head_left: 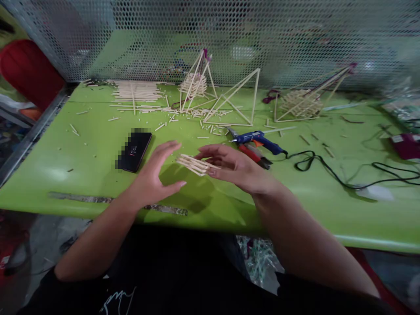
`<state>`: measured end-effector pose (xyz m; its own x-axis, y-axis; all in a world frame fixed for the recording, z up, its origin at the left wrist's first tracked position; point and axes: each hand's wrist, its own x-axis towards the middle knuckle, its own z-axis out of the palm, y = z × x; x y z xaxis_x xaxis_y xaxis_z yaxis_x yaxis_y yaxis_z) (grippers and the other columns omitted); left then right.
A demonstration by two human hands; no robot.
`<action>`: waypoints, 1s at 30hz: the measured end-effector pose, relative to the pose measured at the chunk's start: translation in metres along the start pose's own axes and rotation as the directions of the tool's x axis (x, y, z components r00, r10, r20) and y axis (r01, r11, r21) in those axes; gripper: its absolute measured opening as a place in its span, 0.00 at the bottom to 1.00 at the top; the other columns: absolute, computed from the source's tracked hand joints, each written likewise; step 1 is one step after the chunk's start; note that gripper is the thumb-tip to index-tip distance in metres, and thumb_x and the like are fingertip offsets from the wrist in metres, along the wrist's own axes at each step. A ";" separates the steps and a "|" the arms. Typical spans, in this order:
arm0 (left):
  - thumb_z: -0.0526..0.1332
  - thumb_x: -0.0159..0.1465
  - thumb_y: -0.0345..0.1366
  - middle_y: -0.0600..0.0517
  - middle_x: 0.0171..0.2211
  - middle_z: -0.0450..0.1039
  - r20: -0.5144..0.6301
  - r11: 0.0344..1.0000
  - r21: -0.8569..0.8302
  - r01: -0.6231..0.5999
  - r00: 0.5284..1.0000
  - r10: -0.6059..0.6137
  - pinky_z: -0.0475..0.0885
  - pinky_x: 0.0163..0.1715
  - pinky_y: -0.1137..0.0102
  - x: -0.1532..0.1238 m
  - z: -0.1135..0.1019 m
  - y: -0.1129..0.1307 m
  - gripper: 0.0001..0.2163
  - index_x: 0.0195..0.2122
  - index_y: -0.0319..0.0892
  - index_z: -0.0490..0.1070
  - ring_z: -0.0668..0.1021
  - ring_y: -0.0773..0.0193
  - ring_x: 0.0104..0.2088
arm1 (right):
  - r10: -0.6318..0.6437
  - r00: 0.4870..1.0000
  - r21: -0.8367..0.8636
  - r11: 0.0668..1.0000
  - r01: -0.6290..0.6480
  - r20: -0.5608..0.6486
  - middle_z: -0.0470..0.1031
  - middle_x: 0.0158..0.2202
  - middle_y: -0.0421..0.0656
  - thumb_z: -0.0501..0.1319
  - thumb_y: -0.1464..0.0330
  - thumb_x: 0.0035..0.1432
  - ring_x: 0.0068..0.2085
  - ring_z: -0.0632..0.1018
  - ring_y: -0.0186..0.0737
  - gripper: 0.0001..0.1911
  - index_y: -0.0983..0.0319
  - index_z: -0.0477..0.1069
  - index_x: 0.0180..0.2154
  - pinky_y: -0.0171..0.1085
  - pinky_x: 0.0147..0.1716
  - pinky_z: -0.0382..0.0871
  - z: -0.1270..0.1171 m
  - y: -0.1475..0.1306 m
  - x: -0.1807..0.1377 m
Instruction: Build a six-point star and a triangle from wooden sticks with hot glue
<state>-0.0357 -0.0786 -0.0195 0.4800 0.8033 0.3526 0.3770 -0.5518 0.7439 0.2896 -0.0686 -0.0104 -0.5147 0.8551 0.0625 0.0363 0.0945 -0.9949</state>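
A small stacked lattice of pale wooden sticks [193,164] is held above the green tabletop by my right hand [231,164], thumb below and fingers behind it. My left hand [160,173] is just left of the lattice, thumb and fingers spread apart with nothing between them. Beyond the right hand lies a blue glue gun [257,138], with red-handled pliers [251,154] partly under it. A black phone [137,152] rests left of my left hand. Past my hands stands an open triangular stick frame [236,103].
Two pyramid frames holding stick bundles, one at the back middle [194,85] and another at the back right [302,103], stand before a perforated metal panel [262,39]. Loose sticks [138,92] lie back left. A black cord [328,170] winds rightward; a metal strip [82,197] lies near the front edge.
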 end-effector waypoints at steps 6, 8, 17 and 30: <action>0.80 0.74 0.49 0.38 0.70 0.85 0.001 0.994 -0.024 -0.109 0.994 0.109 0.82 0.73 0.49 0.009 0.003 0.000 0.33 0.76 0.46 0.76 0.87 0.47 0.69 | -0.072 0.982 0.115 0.992 0.052 0.177 0.85 0.70 0.58 0.79 0.59 0.74 0.63 0.90 0.51 0.31 0.58 0.76 0.72 0.52 0.63 0.89 -0.001 0.002 0.002; 0.79 0.75 0.46 0.41 0.62 0.90 0.028 0.990 -0.051 -0.131 0.991 0.132 0.87 0.65 0.55 0.010 0.003 0.000 0.24 0.69 0.46 0.83 0.92 0.52 0.60 | -0.083 0.975 0.118 0.991 0.059 0.207 0.85 0.71 0.58 0.78 0.60 0.75 0.65 0.90 0.51 0.31 0.58 0.76 0.72 0.52 0.63 0.89 -0.002 0.003 0.001; 0.78 0.75 0.40 0.46 0.56 0.93 -0.086 0.991 0.026 -0.131 0.987 0.133 0.90 0.59 0.58 0.008 0.002 0.002 0.15 0.61 0.48 0.88 0.94 0.55 0.54 | -0.310 0.945 -0.341 0.903 0.261 -0.099 0.87 0.66 0.51 0.78 0.57 0.74 0.64 0.88 0.54 0.23 0.53 0.83 0.65 0.59 0.66 0.85 0.000 -0.002 -0.009; 0.78 0.71 0.26 0.50 0.58 0.92 -0.173 0.974 0.141 -0.176 0.964 0.200 0.89 0.61 0.63 0.007 0.007 -0.008 0.23 0.65 0.52 0.87 0.93 0.57 0.55 | -0.755 0.653 -0.728 0.482 0.487 -0.062 0.89 0.53 0.45 0.78 0.71 0.73 0.52 0.89 0.53 0.14 0.51 0.83 0.54 0.54 0.52 0.84 0.030 0.005 0.000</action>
<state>-0.0291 -0.0703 -0.0268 0.4008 0.7033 0.5871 0.3939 -0.7109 0.5827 0.2635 -0.0831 -0.0178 -0.3105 0.5188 0.7965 0.3905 0.8336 -0.3907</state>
